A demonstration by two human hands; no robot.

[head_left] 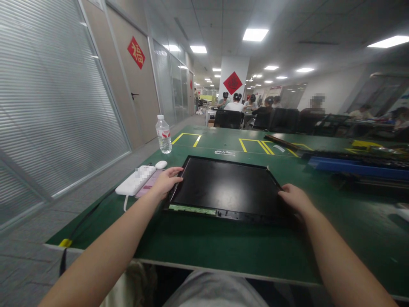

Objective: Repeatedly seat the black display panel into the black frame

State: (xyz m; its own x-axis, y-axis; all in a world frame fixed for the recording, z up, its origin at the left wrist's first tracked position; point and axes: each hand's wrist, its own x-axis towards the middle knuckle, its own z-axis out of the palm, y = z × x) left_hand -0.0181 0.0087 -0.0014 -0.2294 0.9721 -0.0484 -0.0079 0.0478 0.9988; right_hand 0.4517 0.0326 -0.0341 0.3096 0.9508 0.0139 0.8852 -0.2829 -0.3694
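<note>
A black flat display panel (223, 185) lies on the green table (223, 243) in front of me, with a strip of green circuit board (191, 209) along its near edge. My left hand (166, 181) grips the panel's left edge, fingers curled over it. My right hand (295, 198) holds the panel's right edge near the front corner, fingers closed on the frame.
Left of the panel lie a white power strip (134, 181), a pink phone (148, 183) and a white mouse (160, 164). A water bottle (164, 134) stands behind them. Blue trays (354, 167) sit at the right. People sit at the far desks (243, 104).
</note>
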